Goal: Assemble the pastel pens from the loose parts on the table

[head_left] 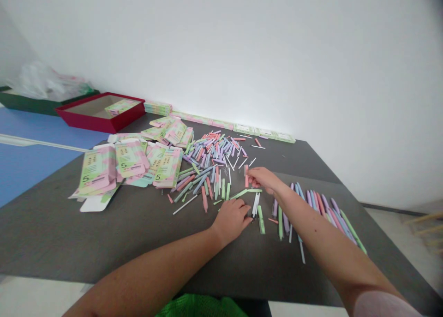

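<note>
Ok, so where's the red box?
In the head view, the red box sits at the upper left, by the far corner of the dark table, beside a green tray and beyond the printed cartons.

Pastel pen parts on dark table

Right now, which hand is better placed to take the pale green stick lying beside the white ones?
Left, it seems: the left hand sits just beside the pale green stick, while the right hand is up at a pink stick.

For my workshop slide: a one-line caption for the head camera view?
Bare left hand and right hand amid slim pastel sticks on a dark grey table.
</note>
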The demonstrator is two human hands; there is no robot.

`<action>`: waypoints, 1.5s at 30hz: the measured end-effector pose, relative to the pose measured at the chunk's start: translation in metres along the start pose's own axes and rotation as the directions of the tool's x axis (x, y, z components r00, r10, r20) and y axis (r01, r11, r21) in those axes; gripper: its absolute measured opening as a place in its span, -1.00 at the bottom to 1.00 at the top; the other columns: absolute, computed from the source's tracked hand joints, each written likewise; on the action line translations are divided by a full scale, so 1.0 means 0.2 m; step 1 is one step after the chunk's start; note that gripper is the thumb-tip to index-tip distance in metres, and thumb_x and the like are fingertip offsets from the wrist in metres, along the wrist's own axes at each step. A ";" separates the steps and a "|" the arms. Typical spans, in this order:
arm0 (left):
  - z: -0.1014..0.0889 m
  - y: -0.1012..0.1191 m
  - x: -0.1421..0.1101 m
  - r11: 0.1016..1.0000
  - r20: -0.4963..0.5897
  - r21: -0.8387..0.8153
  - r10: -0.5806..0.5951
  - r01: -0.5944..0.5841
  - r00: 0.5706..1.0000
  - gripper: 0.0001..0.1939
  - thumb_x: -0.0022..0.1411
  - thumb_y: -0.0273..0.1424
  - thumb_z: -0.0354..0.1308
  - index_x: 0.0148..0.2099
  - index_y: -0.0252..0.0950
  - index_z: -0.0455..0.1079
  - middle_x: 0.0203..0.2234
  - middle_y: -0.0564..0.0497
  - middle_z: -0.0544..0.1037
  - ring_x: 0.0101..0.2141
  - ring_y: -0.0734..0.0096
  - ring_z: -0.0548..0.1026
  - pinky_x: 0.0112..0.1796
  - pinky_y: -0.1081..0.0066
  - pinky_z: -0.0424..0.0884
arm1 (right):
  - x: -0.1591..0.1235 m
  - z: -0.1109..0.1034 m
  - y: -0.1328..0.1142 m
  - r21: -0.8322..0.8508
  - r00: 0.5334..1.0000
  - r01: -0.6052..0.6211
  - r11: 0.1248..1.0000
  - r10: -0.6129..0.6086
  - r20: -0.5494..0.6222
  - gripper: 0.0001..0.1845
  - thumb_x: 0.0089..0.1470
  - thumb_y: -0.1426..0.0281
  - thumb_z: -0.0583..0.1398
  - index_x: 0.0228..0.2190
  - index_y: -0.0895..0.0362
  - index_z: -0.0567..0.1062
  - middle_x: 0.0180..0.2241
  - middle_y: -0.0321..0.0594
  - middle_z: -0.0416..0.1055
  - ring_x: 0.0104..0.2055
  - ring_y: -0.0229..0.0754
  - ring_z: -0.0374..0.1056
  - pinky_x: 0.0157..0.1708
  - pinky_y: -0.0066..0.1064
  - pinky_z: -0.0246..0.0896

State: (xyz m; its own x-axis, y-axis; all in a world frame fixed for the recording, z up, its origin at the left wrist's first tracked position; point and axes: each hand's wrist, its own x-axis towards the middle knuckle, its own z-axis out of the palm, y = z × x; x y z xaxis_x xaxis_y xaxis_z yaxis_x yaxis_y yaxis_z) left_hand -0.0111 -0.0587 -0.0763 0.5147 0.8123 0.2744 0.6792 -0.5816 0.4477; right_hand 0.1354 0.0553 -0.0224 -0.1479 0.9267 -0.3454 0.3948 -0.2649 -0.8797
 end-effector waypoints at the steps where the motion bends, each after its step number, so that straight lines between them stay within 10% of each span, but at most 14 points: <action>1: 0.00 0.00 0.00 1.000 0.013 0.006 0.005 -0.005 1.000 -0.74 0.15 -0.29 0.12 -0.12 -0.26 0.40 -0.27 -0.07 0.42 -0.19 0.24 0.37 -0.17 0.26 0.25 | -0.01 0.00 0.00 0.030 1.000 -0.001 1.000 0.001 0.005 -0.71 -0.03 0.35 0.16 -0.69 0.19 0.38 -0.77 -0.33 0.28 -0.75 -0.44 0.10 -0.73 -0.60 -0.02; 17: 0.05 0.03 0.00 0.991 0.080 0.121 -0.064 0.054 0.995 -0.88 0.21 -0.46 -0.03 -0.28 -0.35 0.33 -0.34 -0.10 0.39 -0.24 0.25 0.36 -0.21 0.28 0.31 | -0.34 0.00 -0.02 0.666 0.967 -0.160 0.729 -0.019 0.254 -0.83 0.01 0.35 0.07 -0.54 0.16 0.29 -0.69 -0.43 0.25 -0.76 -0.50 0.05 -0.74 -0.70 0.03; 23: 0.04 0.03 0.01 0.980 0.091 0.200 -0.019 0.000 0.996 -0.85 0.24 -0.47 -0.06 -0.29 -0.35 0.33 -0.36 -0.10 0.42 -0.27 0.24 0.38 -0.26 0.28 0.31 | -0.54 0.04 -0.05 0.856 0.843 -0.446 0.262 -0.198 0.500 -0.94 0.02 0.41 0.07 -0.41 0.15 0.24 -0.65 -0.49 0.20 -0.72 -0.52 0.15 -0.71 -0.76 0.12; 27: 0.01 0.03 0.01 0.978 0.021 0.206 -0.031 0.026 0.999 -0.82 0.26 -0.44 -0.10 -0.31 -0.32 0.31 -0.40 -0.06 0.43 -0.33 0.30 0.40 -0.29 0.32 0.31 | -0.64 0.06 -0.09 0.851 0.805 -0.504 0.151 -0.276 0.526 -0.94 0.04 0.40 0.04 -0.40 0.14 0.23 -0.63 -0.49 0.18 -0.70 -0.52 0.20 -0.68 -0.76 0.15; 40: -0.06 0.02 0.00 0.999 -0.156 0.018 -0.041 0.044 0.987 -0.88 0.23 -0.43 -0.03 -0.27 -0.29 0.33 -0.41 -0.02 0.48 -0.34 0.36 0.44 -0.26 0.37 0.33 | -0.73 0.06 -0.18 0.874 0.835 -0.453 0.173 -0.260 0.484 -0.85 0.09 0.39 -0.03 -0.42 0.17 0.29 -0.65 -0.43 0.28 -0.70 -0.50 0.21 -0.66 -0.75 0.19; 45: -0.11 -0.01 0.02 0.948 -0.252 -0.310 -0.153 0.070 0.956 -0.81 0.18 -0.44 0.03 -0.14 -0.29 0.36 -0.29 -0.03 0.52 -0.27 0.38 0.46 -0.20 0.38 0.37 | -0.71 0.12 -0.13 0.821 0.971 0.089 0.564 -0.231 0.054 -0.86 0.04 0.34 0.11 -0.42 0.17 0.38 -0.53 -0.32 0.43 -0.56 -0.38 0.34 -0.55 -0.59 0.26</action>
State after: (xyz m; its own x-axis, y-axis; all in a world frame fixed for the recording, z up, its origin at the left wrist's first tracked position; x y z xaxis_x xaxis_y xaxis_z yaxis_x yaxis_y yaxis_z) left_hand -0.0220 -0.0533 -0.0582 0.2560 0.8763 0.4080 0.5176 -0.4807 0.7078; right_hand 0.1241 -0.0765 0.0408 -0.2840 0.9471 -0.1496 -0.5348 -0.2860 -0.7951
